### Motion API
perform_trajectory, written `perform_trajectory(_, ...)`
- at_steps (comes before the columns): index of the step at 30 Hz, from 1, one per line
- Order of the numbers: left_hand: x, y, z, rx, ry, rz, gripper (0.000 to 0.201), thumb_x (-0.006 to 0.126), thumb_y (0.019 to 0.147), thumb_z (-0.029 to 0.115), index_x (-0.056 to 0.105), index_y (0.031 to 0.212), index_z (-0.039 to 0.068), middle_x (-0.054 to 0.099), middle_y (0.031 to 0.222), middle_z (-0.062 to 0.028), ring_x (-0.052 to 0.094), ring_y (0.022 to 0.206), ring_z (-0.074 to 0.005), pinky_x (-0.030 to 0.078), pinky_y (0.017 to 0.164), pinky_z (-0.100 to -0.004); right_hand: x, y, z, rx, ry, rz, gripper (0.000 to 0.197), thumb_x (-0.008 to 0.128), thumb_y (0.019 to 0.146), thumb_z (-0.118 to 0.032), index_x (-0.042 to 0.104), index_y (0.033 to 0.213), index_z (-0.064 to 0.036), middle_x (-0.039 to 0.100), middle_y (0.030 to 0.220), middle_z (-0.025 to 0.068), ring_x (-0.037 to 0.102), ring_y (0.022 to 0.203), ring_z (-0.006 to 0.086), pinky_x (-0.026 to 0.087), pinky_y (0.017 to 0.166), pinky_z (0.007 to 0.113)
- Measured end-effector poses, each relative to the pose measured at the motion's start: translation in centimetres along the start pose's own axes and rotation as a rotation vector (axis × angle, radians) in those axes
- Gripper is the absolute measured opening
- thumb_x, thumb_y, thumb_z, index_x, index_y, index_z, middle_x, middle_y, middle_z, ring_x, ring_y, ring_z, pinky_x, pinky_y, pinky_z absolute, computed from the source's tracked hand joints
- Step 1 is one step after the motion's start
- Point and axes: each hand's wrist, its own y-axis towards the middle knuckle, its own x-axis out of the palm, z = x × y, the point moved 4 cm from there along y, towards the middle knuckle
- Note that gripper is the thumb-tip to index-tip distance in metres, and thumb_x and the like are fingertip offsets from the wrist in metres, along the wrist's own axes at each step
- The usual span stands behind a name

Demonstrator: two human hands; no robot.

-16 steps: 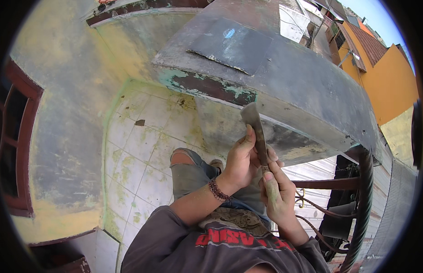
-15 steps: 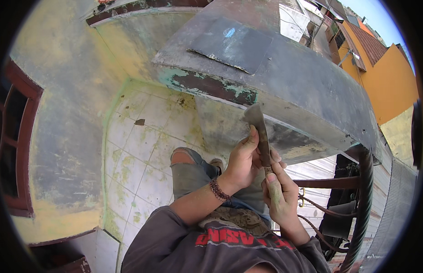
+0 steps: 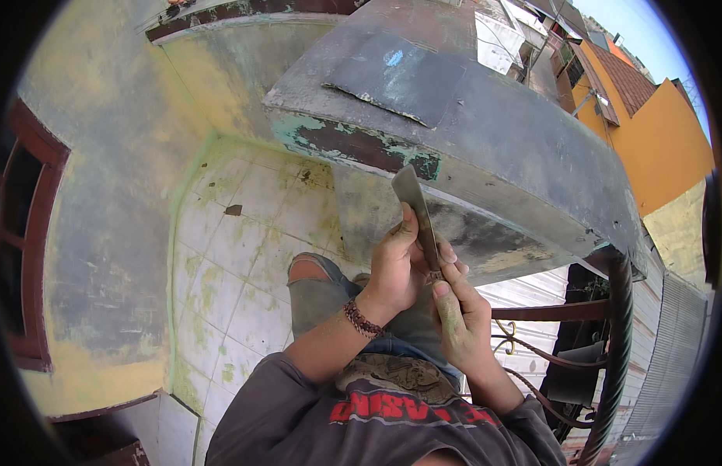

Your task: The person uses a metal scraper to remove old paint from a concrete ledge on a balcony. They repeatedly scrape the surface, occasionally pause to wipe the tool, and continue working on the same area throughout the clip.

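A long metal scraper points up and slightly left between my two hands, its blade widening toward the far end. My left hand, with a braided bracelet on the wrist, is closed around the lower blade, thumb laid along its edge. My right hand grips the tool's near end, the thumb pressed on top; the fingers cover most of the handle. Greenish dust coats the right thumb. Past the blade tip, a ledge face shows peeling turquoise paint over dark brown.
A grey concrete ledge runs from the upper middle to the right, with a dark flat sheet on it. A twisted metal post and brown rails stand at right. Left are a patchy wall, a red-framed window and stained tiles.
Both hands and the scraper have shifted left and slightly up. The blade's tip now overlaps the ledge's lower edge farther left. Both grips stay closed.
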Motion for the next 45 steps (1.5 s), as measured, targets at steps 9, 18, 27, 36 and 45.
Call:
perform_trajectory(9,0.4,-0.1,-1.8,-0.068,0.059,0.015,0.051,0.037,0.097,0.055,0.053,0.095,0.006,0.065,0.077,-0.0132,0.068,0.075,-0.0298,0.054,0.075,-0.0425,-0.4,-0.9,0.5,0.069,0.174,0.027,0.046,0.043,0.101,-0.015,0.035,0.142,0.0039,0.049,0.077,-0.0015,0.038,0.061,0.0024,0.033,0.055,0.018)
perform_trajectory(18,0.9,0.2,-0.5,0.014,0.15,0.052,0.053,0.04,0.096,0.056,0.055,0.095,0.005,0.064,0.078,-0.0098,0.067,0.074,-0.0222,0.054,0.071,-0.0328,-0.6,0.1,0.3,0.131,0.296,-0.008,0.045,0.045,0.101,-0.022,0.041,0.141,-0.0016,0.045,0.067,-0.0037,0.036,0.053,0.0019,0.031,0.047,0.019)
perform_trajectory(27,-0.2,0.7,-1.8,0.049,0.415,0.099,0.053,0.037,0.098,0.054,0.053,0.099,0.003,0.065,0.079,-0.0129,0.067,0.073,-0.026,0.054,0.071,-0.0377,-0.4,-1.1,2.9,0.084,0.437,0.076,0.048,0.045,0.101,-0.026,0.04,0.141,-0.0007,0.043,0.068,-0.0056,0.037,0.051,0.0015,0.029,0.042,0.018)
perform_trajectory(36,0.8,1.3,-1.8,0.126,0.512,0.07,0.052,0.037,0.099,0.051,0.051,0.099,0.001,0.062,0.073,-0.0111,0.065,0.066,-0.0206,0.054,0.062,-0.0311,-0.2,-1.1,4.0,0.061,0.533,0.044,0.055,0.042,0.101,-0.026,0.027,0.147,-0.0002,0.049,0.083,-0.001,0.041,0.057,0.0031,0.029,0.042,0.016)
perform_trajectory(45,0.4,1.1,-2.4,0.174,0.49,0.139,0.041,0.041,0.102,0.041,0.059,0.09,0.006,0.055,0.077,0.004,0.048,0.069,-0.0029,0.041,0.062,-0.0195,0.5,-0.8,4.5,0.037,0.589,0.065,0.051,0.04,0.102,-0.025,0.029,0.146,0.0,0.046,0.077,-0.0005,0.044,0.061,0.0047,0.029,0.042,0.016)
